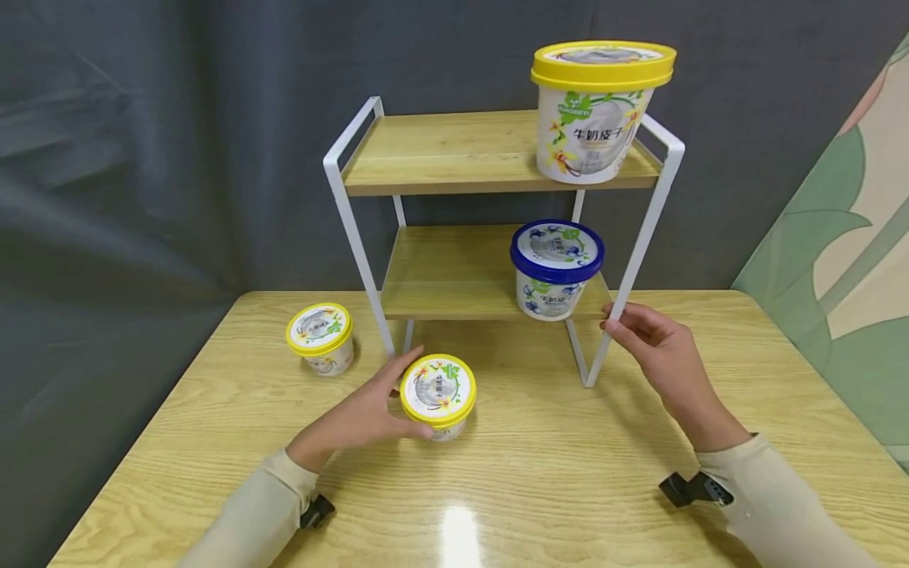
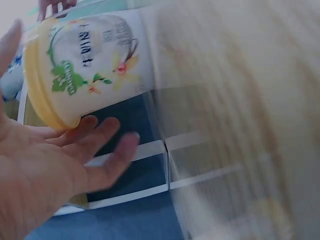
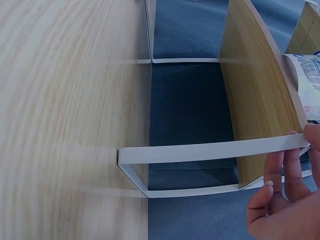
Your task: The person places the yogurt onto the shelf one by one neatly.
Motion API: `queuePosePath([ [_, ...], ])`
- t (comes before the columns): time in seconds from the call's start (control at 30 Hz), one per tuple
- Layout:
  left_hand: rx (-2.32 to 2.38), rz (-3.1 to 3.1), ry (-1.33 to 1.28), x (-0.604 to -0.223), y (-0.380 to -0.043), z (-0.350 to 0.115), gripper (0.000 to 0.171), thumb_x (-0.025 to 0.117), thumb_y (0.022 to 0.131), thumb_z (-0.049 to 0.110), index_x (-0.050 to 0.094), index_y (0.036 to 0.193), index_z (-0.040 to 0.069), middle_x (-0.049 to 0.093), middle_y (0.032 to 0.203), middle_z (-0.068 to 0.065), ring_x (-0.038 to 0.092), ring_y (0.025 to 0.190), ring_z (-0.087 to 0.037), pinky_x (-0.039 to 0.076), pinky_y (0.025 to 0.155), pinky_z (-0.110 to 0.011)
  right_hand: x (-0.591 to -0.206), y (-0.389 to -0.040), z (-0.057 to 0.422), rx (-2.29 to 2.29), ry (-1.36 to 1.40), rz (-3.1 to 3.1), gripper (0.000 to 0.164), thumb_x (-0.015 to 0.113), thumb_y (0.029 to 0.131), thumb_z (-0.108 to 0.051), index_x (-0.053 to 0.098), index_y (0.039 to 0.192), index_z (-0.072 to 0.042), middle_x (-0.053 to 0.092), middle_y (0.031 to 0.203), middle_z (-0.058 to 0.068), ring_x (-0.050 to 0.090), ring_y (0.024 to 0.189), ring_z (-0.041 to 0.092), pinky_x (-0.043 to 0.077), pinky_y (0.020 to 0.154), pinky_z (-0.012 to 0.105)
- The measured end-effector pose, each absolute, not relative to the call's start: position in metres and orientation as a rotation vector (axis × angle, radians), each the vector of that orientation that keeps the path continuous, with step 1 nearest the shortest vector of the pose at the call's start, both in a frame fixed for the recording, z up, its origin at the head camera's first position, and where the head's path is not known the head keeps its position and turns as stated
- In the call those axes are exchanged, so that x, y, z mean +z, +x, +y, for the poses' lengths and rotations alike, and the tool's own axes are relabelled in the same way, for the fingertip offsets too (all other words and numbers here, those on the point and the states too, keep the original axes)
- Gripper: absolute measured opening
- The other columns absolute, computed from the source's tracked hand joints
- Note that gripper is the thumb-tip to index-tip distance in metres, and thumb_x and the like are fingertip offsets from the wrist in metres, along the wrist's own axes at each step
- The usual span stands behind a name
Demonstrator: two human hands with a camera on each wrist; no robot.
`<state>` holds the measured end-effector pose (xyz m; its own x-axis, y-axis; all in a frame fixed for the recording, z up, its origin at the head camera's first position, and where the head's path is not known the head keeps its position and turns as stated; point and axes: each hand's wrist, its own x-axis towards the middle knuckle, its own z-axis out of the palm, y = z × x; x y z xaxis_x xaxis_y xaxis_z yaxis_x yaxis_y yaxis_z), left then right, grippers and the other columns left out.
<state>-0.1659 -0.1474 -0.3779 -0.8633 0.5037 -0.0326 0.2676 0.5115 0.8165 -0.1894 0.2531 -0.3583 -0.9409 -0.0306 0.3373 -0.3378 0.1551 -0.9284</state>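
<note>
A small ice cream tub with a yellow lid (image 1: 438, 388) stands on the table before the rack. My left hand (image 1: 372, 410) is spread around its left side, thumb toward the front and fingers behind; in the left wrist view the fingers (image 2: 102, 132) reach loosely past the tub (image 2: 100, 62), just below its lid. At the rack's right front, my right hand (image 1: 656, 359) pinches the white metal leg (image 1: 639, 244), thumb in front and fingers behind. The right wrist view shows these fingers (image 3: 292, 175) around the frame (image 3: 210, 151), close to the lower shelf board.
The two-tier wooden rack holds a large yellow-lidded tub (image 1: 600, 114) on its upper board (image 1: 454, 146) and a blue-lidded tub (image 1: 556, 268) on its lower board (image 1: 450, 264). Another small yellow-lidded tub (image 1: 323, 338) stands left of the rack. A dark curtain (image 1: 142, 158) hangs behind the table (image 1: 540, 473).
</note>
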Motion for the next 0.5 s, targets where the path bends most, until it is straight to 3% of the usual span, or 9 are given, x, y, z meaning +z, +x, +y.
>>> queuePosePath([
  [0.13, 1.195, 2.517, 0.585, -0.3792, -0.162, -0.1432, 0.123, 0.088, 0.073, 0.04, 0.005, 0.161, 0.023, 0.013, 0.167, -0.008, 0.016, 0.154, -0.032, 0.025, 0.119, -0.059, -0.3595, -0.1891, 0.2521, 1.784, 0.347, -2.214, 0.028, 0.067, 0.096, -0.017, 0.069, 0.121, -0.004, 0.074, 0.096, -0.016, 0.068, 0.093, -0.001, 0.05, 0.086, 0.007],
  [0.2, 1.187, 2.533, 0.572, -0.3788, -0.1609, -0.1421, 0.122, 0.088, 0.073, 0.04, 0.006, 0.161, 0.022, 0.012, 0.168, -0.009, 0.013, 0.154, -0.034, 0.022, 0.119, -0.061, -0.3597, -0.1889, 0.2517, 1.763, 0.343, -2.216, 0.03, 0.068, 0.095, -0.018, 0.069, 0.121, -0.003, 0.073, 0.096, -0.017, 0.069, 0.093, -0.001, 0.05, 0.085, 0.008],
  [0.33, 1.235, 2.541, 0.524, -0.3793, -0.1617, -0.1414, 0.113, 0.089, 0.072, 0.037, 0.02, 0.159, 0.019, 0.032, 0.16, -0.008, 0.034, 0.146, -0.035, 0.031, 0.114, -0.063, -0.3599, -0.1887, 0.2515, 1.734, 0.337, -2.221, 0.03, 0.068, 0.096, -0.018, 0.068, 0.122, -0.003, 0.073, 0.096, -0.018, 0.069, 0.092, 0.0, 0.051, 0.085, 0.008],
  [0.43, 1.287, 2.552, 0.463, -0.3806, -0.1627, -0.1395, 0.106, 0.091, 0.07, 0.037, 0.031, 0.155, 0.016, 0.05, 0.143, -0.003, 0.049, 0.13, -0.027, 0.04, 0.107, -0.058, -0.3602, -0.1891, 0.251, 1.7, 0.331, -2.233, 0.028, 0.067, 0.096, -0.014, 0.068, 0.122, -0.002, 0.073, 0.095, -0.019, 0.069, 0.092, 0.0, 0.051, 0.084, 0.007],
  [0.5, 1.316, 2.562, 0.427, -0.3818, -0.1625, -0.137, 0.105, 0.092, 0.068, 0.036, 0.034, 0.153, 0.015, 0.055, 0.135, -0.001, 0.052, 0.122, -0.023, 0.043, 0.104, -0.053, -0.3604, -0.1896, 0.2504, 1.677, 0.333, -2.24, 0.027, 0.066, 0.096, -0.012, 0.068, 0.121, -0.001, 0.073, 0.095, -0.019, 0.069, 0.091, 0.0, 0.051, 0.083, 0.007],
])
